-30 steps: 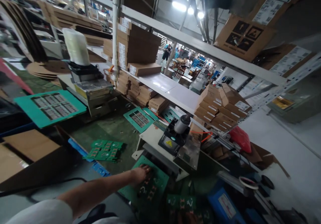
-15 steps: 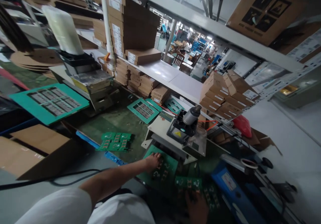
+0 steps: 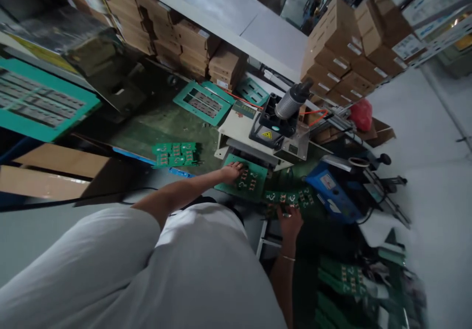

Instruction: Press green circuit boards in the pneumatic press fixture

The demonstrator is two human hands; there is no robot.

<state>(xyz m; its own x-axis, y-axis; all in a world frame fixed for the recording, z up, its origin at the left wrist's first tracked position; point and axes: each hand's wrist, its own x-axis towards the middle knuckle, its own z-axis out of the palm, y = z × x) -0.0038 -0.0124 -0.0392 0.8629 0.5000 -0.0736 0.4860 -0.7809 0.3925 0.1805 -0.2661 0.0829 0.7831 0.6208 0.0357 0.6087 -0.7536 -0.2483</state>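
Note:
My left hand point(image 3: 232, 171) lies on a green plate point(image 3: 260, 171) at the front of a benchtop press point(image 3: 276, 127). Its fingers are stretched out over circuit boards point(image 3: 244, 177) with coppery patches that sit on this plate. To the right, my right hand point(image 3: 290, 221) has its fingers curled at the near edge of a green circuit board panel point(image 3: 282, 197), seemingly gripping it; the fingertips are partly hidden in shadow. More panels point(image 3: 306, 197) lie just beyond that hand. Another group of green boards point(image 3: 175, 153) rests on the bench to the left.
Teal frames point(image 3: 202, 103) lie behind the boards, left of the press. A blue machine point(image 3: 332, 191) stands on the right. Cardboard boxes point(image 3: 332, 58) fill the shelf behind. An open carton point(image 3: 55, 171) is at the left. Several boards point(image 3: 346, 280) sit low at the right.
My view has tilted down, so the bench appears higher and more of my right arm shows. My left hand stays on the plate, my right hand at the board panel.

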